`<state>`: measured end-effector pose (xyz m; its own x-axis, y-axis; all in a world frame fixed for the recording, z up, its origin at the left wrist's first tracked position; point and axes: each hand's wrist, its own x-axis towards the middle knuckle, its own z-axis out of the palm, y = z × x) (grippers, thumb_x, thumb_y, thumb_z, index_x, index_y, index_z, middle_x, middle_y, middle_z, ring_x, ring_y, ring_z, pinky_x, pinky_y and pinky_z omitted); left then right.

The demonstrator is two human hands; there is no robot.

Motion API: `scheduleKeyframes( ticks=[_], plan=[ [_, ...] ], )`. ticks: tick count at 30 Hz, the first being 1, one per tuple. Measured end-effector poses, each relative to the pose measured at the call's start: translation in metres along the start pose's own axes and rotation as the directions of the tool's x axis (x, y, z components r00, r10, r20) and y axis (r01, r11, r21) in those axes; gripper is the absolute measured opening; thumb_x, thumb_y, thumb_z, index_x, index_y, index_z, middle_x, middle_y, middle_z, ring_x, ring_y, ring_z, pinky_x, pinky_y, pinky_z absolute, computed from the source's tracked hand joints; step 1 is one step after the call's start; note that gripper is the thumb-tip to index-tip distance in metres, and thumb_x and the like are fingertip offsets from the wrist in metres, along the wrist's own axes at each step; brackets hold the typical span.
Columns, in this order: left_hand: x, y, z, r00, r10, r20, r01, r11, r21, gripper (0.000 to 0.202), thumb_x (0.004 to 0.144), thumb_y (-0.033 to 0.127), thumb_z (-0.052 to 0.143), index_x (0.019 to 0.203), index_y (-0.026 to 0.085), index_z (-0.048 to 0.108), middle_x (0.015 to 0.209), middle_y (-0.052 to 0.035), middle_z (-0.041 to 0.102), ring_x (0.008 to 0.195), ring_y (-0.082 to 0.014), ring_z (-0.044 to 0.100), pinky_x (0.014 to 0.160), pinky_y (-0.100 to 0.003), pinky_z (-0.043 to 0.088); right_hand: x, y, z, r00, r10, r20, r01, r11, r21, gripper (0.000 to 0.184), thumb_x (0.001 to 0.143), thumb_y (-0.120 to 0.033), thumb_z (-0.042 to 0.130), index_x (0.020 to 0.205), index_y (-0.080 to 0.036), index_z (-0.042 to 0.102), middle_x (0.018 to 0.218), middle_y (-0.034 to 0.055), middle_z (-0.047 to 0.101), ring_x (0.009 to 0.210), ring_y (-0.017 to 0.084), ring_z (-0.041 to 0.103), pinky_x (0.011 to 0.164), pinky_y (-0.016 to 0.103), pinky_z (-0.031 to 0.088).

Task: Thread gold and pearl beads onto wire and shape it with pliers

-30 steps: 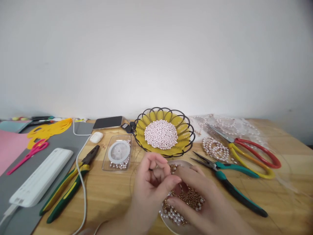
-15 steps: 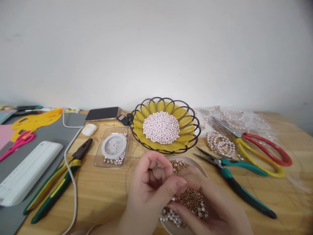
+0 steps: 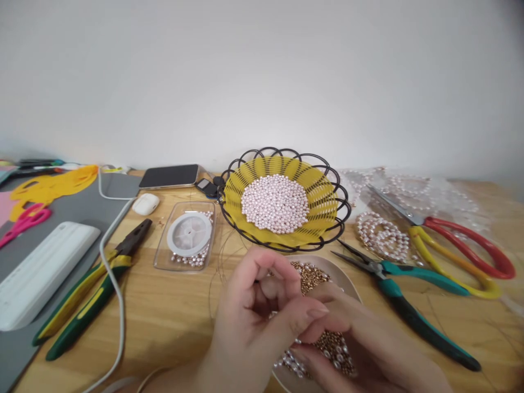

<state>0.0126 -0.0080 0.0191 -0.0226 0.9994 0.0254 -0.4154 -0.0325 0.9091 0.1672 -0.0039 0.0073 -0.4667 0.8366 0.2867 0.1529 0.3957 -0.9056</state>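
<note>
My left hand is closed, its fingers curled and its thumb pressed against the tips of my right hand. The right thumb and fingers are pinched together too. Whatever lies between the fingertips is too small or hidden to make out. Both hands hover over a pale dish holding gold beads and pearly beads, partly covered by my hands. Just beyond stands a yellow basket with a black looped rim, heaped with pinkish pearl beads. Thin thread or wire curves beside my left hand.
To the right lie teal-handled needle-nose pliers, red-and-yellow scissors and coiled bead strands. Leftward are a clear box with a spool, green-and-yellow pliers, a white cable, a phone and a power strip.
The view has shifted slightly, so the basket and right-hand tools appear farther right and a little higher. My hands stay pinched together over the dish, appearing slightly more to the right.
</note>
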Motion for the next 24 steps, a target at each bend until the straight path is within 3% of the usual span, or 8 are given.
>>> scheduleKeyframes(
  ticks=[6,13,17,22,24],
  plan=[
    [0.001,0.001,0.0,0.996,0.021,0.085,-0.013,0.996,-0.089,0.016,0.093,0.022,0.078,0.094,0.023,0.062,0.069,0.0065,0.056,0.059,-0.0048,0.06,0.054,-0.008,0.048,-0.006,-0.001,0.0,0.996,0.072,-0.057,-0.066,0.992,0.108,0.022,0.091,-0.011,0.071,0.097,-0.032,0.064,0.092,-0.0024,0.073,0.085,0.019,0.071,0.076,0.027,0.061],
    [-0.005,-0.004,-0.003,0.994,0.035,0.1,-0.027,0.996,-0.085,0.017,0.092,0.019,0.078,0.101,0.027,0.066,0.076,0.006,0.059,0.061,-0.003,0.054,0.057,-0.006,0.045,-0.001,-0.003,-0.002,0.986,0.165,-0.028,-0.151,0.948,0.279,0.026,0.091,-0.009,0.069,0.098,-0.034,0.067,0.094,-0.003,0.074,0.086,0.019,0.073,0.077,0.028,0.062],
    [-0.004,-0.003,-0.004,0.995,0.017,0.097,-0.014,0.999,-0.032,0.007,0.099,0.028,0.07,0.099,0.024,0.064,0.076,0.0046,0.058,0.058,-0.0044,0.045,0.053,-0.009,0.04,0.003,-0.005,-0.003,0.986,0.149,-0.079,-0.119,0.945,0.305,0.029,0.089,-0.004,0.068,0.093,-0.033,0.066,0.089,-0.0048,0.071,0.083,0.015,0.071,0.075,0.023,0.061],
    [0.001,0.005,-0.006,0.981,-0.107,0.159,0.082,0.984,0.157,0.034,0.105,0.05,0.054,0.088,0.02,0.057,0.069,0.0053,0.046,0.056,-0.0071,0.035,0.049,-0.017,0.03,0.006,-0.008,-0.008,0.986,0.091,-0.138,-0.061,0.976,0.209,0.028,0.088,-0.003,0.066,0.091,-0.031,0.065,0.086,-0.0046,0.069,0.078,0.014,0.069,0.072,0.02,0.06],
    [0.002,0.007,-0.007,0.973,-0.115,0.201,0.063,0.967,0.248,0.042,0.105,0.055,0.049,0.084,0.02,0.054,0.068,0.0053,0.043,0.056,-0.0083,0.035,0.049,-0.019,0.028,0.007,-0.009,-0.01,0.986,0.067,-0.154,-0.041,0.985,0.167,0.028,0.088,-0.003,0.066,0.092,-0.03,0.065,0.086,-0.0035,0.069,0.079,0.015,0.069,0.071,0.021,0.06]
  ],
)
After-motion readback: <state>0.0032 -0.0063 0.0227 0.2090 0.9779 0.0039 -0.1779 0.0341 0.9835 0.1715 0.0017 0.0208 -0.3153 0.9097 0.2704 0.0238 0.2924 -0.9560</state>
